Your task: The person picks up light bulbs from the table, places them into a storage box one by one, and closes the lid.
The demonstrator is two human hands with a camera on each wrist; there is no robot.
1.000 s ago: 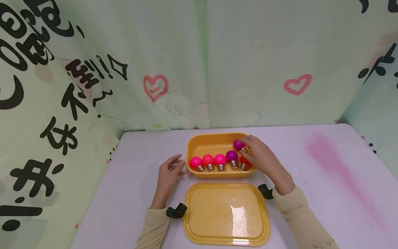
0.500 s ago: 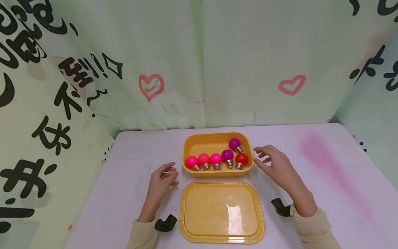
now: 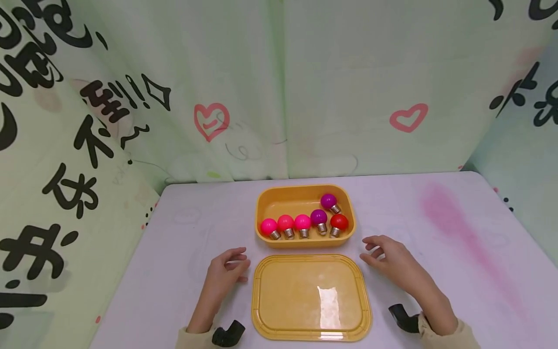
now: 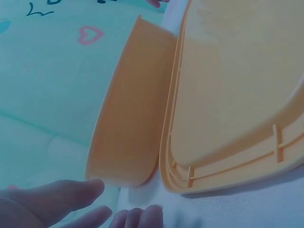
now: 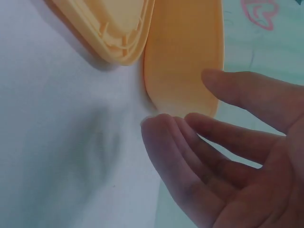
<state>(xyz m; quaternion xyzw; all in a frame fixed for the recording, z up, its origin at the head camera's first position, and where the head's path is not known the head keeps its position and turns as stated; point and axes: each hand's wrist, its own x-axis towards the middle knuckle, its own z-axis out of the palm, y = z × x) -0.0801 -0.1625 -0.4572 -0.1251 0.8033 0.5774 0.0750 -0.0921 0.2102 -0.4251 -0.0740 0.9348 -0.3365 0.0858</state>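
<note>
A yellow plastic box (image 3: 279, 196) stands at the back of the table with several small light bulbs in it. Along its front side lie pink bulbs (image 3: 302, 222), a purple bulb (image 3: 318, 217) and a red bulb (image 3: 339, 222); another purple bulb (image 3: 329, 201) lies behind them at the right. In front of the box is a flat yellow lid (image 3: 305, 300). My left hand (image 3: 224, 274) hovers left of the lid, fingers loosely bent, holding nothing. To the lid's right my right hand (image 3: 394, 259) is likewise empty. Both wrist views show the box's outer wall (image 4: 130, 114) beyond the fingers.
The white table (image 3: 196, 218) has a pink stain (image 3: 462, 218) on its right side. Light green curtains (image 3: 340, 87) with writing and hearts hang behind and at both sides. Black wrist camera mounts (image 3: 228, 333) sit at the sleeves.
My right hand has let go of the purple bulb in the box and drawn back to the right and toward me. The left hand has also pulled back from the box.
</note>
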